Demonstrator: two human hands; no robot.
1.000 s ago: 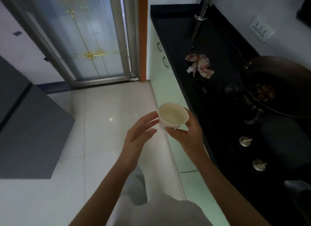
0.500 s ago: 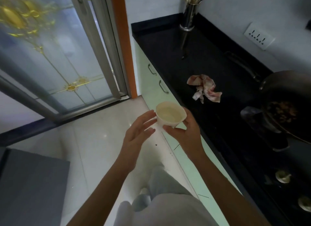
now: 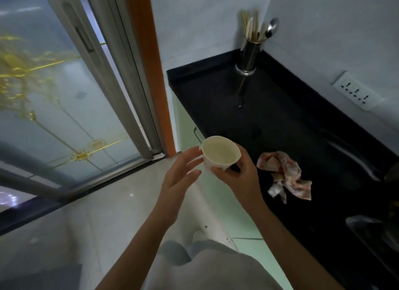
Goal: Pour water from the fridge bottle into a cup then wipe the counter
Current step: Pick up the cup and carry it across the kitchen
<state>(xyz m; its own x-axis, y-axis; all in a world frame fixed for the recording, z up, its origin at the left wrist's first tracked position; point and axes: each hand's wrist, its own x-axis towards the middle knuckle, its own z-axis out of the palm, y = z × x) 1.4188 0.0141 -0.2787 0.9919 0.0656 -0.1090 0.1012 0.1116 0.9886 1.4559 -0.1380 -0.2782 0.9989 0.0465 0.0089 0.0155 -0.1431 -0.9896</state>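
A white paper cup [image 3: 219, 154] with some liquid in it is held in the air at the near edge of the black counter [image 3: 269, 121]. My right hand [image 3: 237, 175] grips it from below, thumb and fingers around its base. Just to the cup's left, my left hand [image 3: 180, 173] hovers with straight, relaxed fingers, and whether the fingertips touch the cup cannot be told. A crumpled pink-and-white cloth [image 3: 285, 176] lies on the counter to the right of the cup. No bottle or fridge is in view.
A steel utensil holder [image 3: 248, 56] with spoons stands at the counter's far corner. A wall socket [image 3: 357, 93] is on the right wall. A dark pan's handle [image 3: 354, 158] and the stove edge [image 3: 371, 231] lie at the right. A glass sliding door [image 3: 64, 95] fills the left.
The view has swung up and toward the counter's far end. The grey appliance at the left has left the view. Both hands keep the same pose with the cup.
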